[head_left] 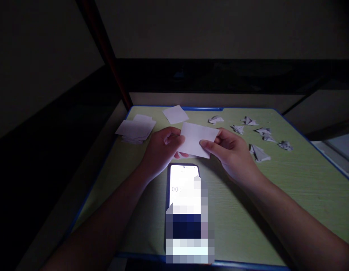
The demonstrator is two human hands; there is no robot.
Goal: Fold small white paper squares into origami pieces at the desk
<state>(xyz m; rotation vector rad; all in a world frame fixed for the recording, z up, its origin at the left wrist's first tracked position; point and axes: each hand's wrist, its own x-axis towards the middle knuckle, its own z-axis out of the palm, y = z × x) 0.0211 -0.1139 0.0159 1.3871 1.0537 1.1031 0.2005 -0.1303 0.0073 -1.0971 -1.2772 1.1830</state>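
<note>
I hold a white rectangular sheet of paper just above the table with both hands. My left hand pinches its left edge, fingers curled round it. My right hand grips the right lower edge between thumb and fingers. The sheet looks flat and unfolded. Right below it a phone lies face up with its screen lit.
A green table with a blue rim carries a stack of white sheets at the far left, a single sheet behind my hands, and several folded paper planes at the right. The room around is dark.
</note>
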